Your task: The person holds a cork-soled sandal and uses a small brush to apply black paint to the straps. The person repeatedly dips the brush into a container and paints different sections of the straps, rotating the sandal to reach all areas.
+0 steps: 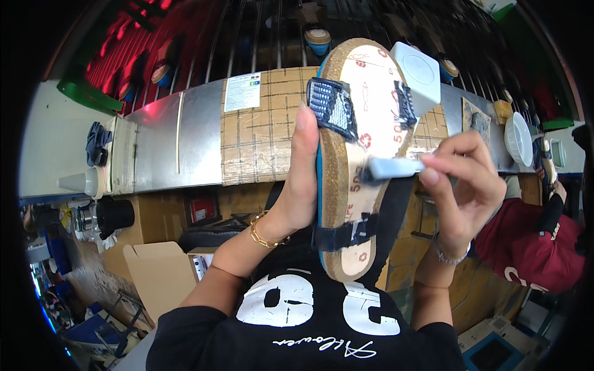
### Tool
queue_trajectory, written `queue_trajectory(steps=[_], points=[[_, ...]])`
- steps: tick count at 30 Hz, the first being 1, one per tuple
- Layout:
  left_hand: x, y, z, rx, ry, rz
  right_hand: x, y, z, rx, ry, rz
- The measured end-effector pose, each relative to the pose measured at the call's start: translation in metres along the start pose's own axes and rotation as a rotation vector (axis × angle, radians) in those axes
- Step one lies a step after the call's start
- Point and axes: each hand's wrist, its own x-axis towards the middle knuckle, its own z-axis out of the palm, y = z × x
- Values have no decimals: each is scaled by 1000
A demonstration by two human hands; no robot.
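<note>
My left hand [302, 179] grips a sandal sole [362, 185] by its left edge and holds it upright in front of me. The sole has a cork rim, a pale printed footbed and dark straps: a blue beaded strap [332, 109] near the top and a black strap [346, 234] lower down. My right hand [461, 185] pinches a small brush with a pale handle [396, 167], and its dark tip touches the footbed near the middle. A gold bracelet sits on my left wrist.
A metal workbench [161, 148] with a taped cardboard patch [260, 142] runs across behind the sole. A white square container [419, 73] and a white bowl [518, 137] stand at right. A person in a red top [532, 247] sits at right. An open cardboard box [162, 272] lies lower left.
</note>
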Motion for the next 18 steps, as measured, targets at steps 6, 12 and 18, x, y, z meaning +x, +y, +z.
queue_trajectory(steps=[6,12,18], points=[[-2,-6,4,56,56,86,-18,-19,21,-300,238,15],[-3,-14,7,98,121,80,-25,-32,28,-597,288,-110],[-3,-18,9,133,133,110,-32,-45,31,-711,253,-143]])
